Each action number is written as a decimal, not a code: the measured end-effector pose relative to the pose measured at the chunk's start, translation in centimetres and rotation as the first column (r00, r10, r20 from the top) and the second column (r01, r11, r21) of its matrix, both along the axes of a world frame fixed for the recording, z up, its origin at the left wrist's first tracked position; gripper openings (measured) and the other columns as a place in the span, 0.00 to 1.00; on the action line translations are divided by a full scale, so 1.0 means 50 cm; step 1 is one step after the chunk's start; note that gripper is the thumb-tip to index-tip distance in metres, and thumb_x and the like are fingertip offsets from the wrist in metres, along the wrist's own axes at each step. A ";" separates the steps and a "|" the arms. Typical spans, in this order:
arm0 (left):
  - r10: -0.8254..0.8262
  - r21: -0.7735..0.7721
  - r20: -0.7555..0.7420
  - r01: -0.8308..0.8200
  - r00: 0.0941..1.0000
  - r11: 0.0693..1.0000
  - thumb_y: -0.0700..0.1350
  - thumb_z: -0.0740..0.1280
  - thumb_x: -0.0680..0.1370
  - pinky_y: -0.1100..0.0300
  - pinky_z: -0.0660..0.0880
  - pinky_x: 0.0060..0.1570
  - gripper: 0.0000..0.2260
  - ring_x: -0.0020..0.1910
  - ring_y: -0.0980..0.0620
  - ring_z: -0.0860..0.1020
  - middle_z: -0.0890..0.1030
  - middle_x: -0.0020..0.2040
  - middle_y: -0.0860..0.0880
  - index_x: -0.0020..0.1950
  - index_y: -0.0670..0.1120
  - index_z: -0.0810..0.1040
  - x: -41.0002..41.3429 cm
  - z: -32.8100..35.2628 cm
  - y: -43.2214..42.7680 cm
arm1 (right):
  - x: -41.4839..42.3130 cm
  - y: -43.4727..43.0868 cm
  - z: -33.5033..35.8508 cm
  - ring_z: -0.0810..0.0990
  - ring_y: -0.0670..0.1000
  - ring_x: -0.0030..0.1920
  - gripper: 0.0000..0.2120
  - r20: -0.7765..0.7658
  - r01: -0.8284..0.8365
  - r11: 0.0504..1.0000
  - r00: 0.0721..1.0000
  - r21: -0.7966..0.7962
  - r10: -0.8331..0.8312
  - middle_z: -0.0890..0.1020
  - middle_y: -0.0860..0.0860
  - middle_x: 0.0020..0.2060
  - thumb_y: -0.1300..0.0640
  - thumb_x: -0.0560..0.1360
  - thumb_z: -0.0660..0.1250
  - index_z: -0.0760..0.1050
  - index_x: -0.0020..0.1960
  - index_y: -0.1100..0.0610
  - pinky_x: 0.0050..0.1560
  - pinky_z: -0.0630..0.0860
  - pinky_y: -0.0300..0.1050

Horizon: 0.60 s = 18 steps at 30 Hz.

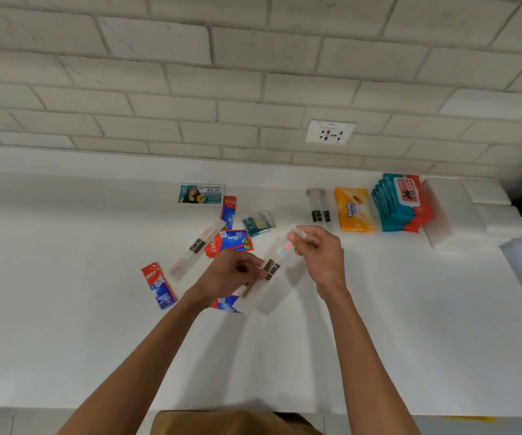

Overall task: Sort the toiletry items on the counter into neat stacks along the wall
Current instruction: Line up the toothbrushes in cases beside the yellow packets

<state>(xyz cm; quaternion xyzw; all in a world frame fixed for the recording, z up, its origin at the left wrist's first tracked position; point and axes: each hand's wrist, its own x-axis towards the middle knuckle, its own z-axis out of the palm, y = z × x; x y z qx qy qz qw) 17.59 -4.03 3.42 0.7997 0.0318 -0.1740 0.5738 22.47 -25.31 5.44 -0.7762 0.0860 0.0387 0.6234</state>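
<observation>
Both hands hold a clear-wrapped toothbrush packet [277, 262] above the white counter [65, 324]. My right hand [317, 251] pinches its upper end and my left hand [228, 274] pinches it near the dark label. Loose on the counter lie another wrapped toothbrush [198, 244], several red and blue toothpaste sachets [159, 285], a Cream Silk sachet [201, 194] and a small teal sachet [258, 223]. Along the wall stand wrapped toothbrushes [319, 207], an orange wipes pack [354, 210] and a stack of teal wipes packs [399, 202].
White folded items [476, 211] are stacked at the far right against the brick wall. A wall socket [330, 132] sits above the counter. The counter's front edge runs along the bottom; its right end drops off near the white stack.
</observation>
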 end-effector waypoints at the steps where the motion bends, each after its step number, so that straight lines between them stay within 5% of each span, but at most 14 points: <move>1: 0.013 -0.010 0.000 -0.013 1.000 1.000 0.42 0.76 0.76 0.61 0.82 0.48 0.10 0.45 0.55 0.85 0.88 0.43 0.52 0.57 0.45 0.86 0.007 -0.001 -0.025 | 0.006 -0.018 -0.001 0.86 0.51 0.41 0.09 0.001 -0.013 1.000 1.000 0.004 0.013 0.86 0.49 0.37 0.51 0.75 0.79 0.84 0.50 0.53 0.55 0.85 0.57; 4: 0.093 -0.077 -0.040 -0.096 0.995 0.992 0.42 0.77 0.76 0.55 0.83 0.48 0.09 0.47 0.49 0.86 0.88 0.44 0.48 0.55 0.45 0.86 0.024 -0.012 -0.104 | 0.021 -0.077 -0.009 0.82 0.47 0.37 0.15 0.002 -0.068 0.997 0.998 -0.030 0.068 0.82 0.52 0.33 0.51 0.75 0.79 0.79 0.43 0.60 0.54 0.84 0.60; 13: 0.240 -0.204 -0.085 -0.253 0.967 0.946 0.44 0.77 0.76 0.45 0.84 0.51 0.06 0.50 0.41 0.85 0.87 0.48 0.44 0.52 0.46 0.87 0.073 -0.030 -0.250 | 0.047 -0.175 -0.056 0.87 0.46 0.44 0.06 -0.008 -0.178 0.974 0.984 -0.141 0.179 0.88 0.44 0.41 0.50 0.75 0.79 0.84 0.48 0.50 0.49 0.86 0.56; 18: 0.320 -0.238 -0.084 -0.331 0.944 0.913 0.43 0.77 0.76 0.51 0.85 0.46 0.05 0.47 0.44 0.86 0.86 0.46 0.43 0.50 0.46 0.87 0.096 -0.030 -0.297 | 0.056 -0.209 -0.076 0.87 0.47 0.41 0.03 -0.026 -0.170 0.977 0.986 -0.131 0.168 0.87 0.45 0.40 0.54 0.76 0.78 0.85 0.48 0.50 0.48 0.86 0.54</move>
